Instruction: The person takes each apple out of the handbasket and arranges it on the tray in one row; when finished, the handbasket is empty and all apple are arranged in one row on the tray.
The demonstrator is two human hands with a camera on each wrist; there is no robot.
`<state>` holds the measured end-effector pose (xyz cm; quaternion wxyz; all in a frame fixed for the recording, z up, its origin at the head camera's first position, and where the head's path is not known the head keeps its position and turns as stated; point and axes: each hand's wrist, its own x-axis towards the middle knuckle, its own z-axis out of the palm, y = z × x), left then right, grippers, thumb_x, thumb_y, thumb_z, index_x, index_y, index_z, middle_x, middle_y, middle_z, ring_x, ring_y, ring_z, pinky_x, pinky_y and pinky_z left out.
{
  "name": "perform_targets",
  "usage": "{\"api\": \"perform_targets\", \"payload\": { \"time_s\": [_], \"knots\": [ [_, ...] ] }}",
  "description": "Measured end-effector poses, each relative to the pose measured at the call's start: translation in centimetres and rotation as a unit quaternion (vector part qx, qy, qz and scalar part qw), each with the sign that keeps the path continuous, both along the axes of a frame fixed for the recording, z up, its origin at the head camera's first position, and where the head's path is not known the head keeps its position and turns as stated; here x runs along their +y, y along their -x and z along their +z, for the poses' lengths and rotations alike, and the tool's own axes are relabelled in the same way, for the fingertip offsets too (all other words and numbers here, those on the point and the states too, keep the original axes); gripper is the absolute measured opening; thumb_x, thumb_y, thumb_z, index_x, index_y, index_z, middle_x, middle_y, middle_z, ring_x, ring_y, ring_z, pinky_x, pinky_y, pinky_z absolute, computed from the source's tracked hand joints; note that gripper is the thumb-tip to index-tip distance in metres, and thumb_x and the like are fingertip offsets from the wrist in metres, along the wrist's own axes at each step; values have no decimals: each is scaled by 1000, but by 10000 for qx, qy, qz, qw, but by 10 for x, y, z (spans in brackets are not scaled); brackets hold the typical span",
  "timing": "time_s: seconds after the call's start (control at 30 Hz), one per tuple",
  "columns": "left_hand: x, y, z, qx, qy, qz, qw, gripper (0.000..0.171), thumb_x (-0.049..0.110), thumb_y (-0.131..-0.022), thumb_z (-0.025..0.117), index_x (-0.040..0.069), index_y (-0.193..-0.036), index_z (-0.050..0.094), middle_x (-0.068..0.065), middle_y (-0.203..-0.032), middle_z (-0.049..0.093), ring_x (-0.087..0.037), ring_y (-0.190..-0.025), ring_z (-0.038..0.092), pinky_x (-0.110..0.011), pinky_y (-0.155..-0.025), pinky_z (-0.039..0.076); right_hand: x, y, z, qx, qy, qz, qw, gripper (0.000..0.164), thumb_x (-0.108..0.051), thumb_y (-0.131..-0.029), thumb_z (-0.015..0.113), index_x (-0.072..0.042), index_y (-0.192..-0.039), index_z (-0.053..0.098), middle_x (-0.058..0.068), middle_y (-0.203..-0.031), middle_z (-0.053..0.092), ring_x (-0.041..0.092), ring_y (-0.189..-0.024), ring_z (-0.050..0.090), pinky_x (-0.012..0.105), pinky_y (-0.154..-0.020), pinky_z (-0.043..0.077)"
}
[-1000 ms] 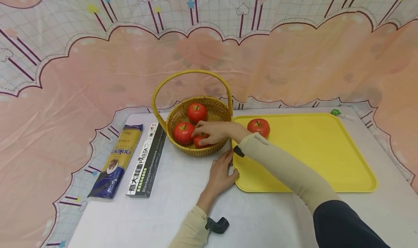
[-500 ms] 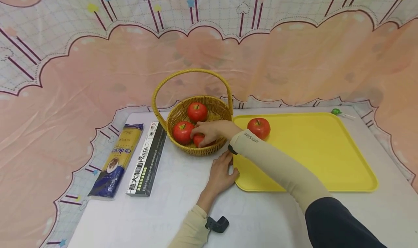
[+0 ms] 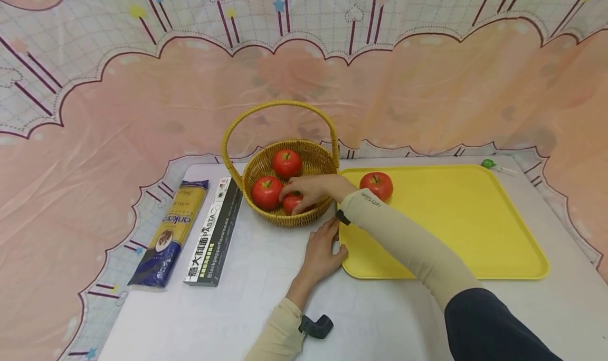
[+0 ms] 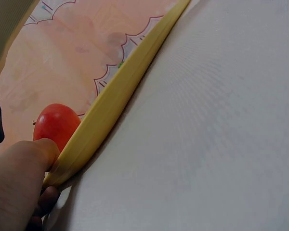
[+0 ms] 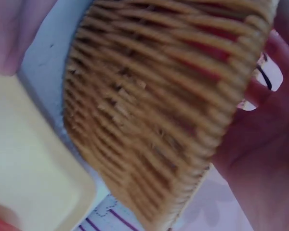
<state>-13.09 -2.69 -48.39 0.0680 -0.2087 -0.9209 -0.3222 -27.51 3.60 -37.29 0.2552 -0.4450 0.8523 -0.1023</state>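
Note:
In the head view, my right hand (image 3: 314,188) reaches into the yellow wicker basket (image 3: 290,222), fingers curled over a red apple (image 3: 291,205) at its front. Two more apples sit beside it, one at the left (image 3: 267,193) and one at the back (image 3: 287,163). The basket wall (image 5: 144,106) fills most of the right wrist view and hides much of the held apple. My left hand (image 3: 320,253) holds the left edge of a yellow tray (image 3: 456,224). Its thumb lies over the rim and its fingers are beneath, as the left wrist view shows.
Another apple (image 3: 377,186) rests on the tray's back left corner. Left of the basket lie a black-and-white pasta box (image 3: 214,234) and a blue-and-yellow pasta bag (image 3: 171,234). A small green-headed item (image 3: 488,163) is behind the tray. The basket's tall handle (image 3: 280,104) arches above it.
My right forearm has shifted slightly left and toward me, while the hand stays on the apple in the basket. My left hand and the tray have stayed in place.

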Motion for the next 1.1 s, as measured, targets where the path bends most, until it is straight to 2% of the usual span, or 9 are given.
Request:
{"api": "perform_targets", "payload": {
  "time_s": [0.1,0.23,0.37,0.7,0.9,1.1],
  "knots": [
    [0,0,0,-72,20,21,10000,63,22,-80,57,9,-140,46,-10,-137,52,-18,-113,55,-32,-84,36,3,1,-4,8,103,-50,9999,48,-37,-88,62,-24,-132,51,6,-144,40,22,-136,34,40,-112,28],
    [0,1,0,-70,37,3,10000,64,22,-80,58,8,-141,44,-9,-139,51,-18,-113,55,-32,-83,36,8,1,-6,-22,245,-109,9996,46,-31,-87,62,-23,-131,52,5,-135,44,20,-124,43,39,-108,34],
    [0,0,-1,-39,47,-44,10000,65,22,-81,57,7,-142,42,-9,-140,49,-17,-112,55,-32,-83,36,13,1,-6,-23,350,-175,9992,46,-30,-86,62,-24,-130,52,3,-130,43,18,-119,45,38,-105,37],
    [0,1,-1,-133,107,11,9999,66,23,-81,58,6,-143,41,-8,-142,48,-19,-123,50,-34,-85,36,24,-4,4,48,580,-256,9980,47,-27,-84,63,-22,-130,54,3,-133,42,20,-122,44,40,-104,38],
    [0,0,0,-194,88,2,9998,65,23,-82,58,6,-143,41,-8,-142,47,-19,-122,51,-35,-86,36,29,-5,5,128,666,-291,9973,48,-26,-83,62,-22,-130,54,2,-134,42,19,-121,44,39,-101,41],
    [0,1,-2,-104,81,27,9999,64,23,-82,58,7,-142,42,-8,-141,49,-19,-118,53,-35,-85,37,33,-8,6,173,792,-417,9958,49,-27,-82,62,-23,-130,54,1,-135,41,19,-117,46,40,-98,43]
  ]
}}
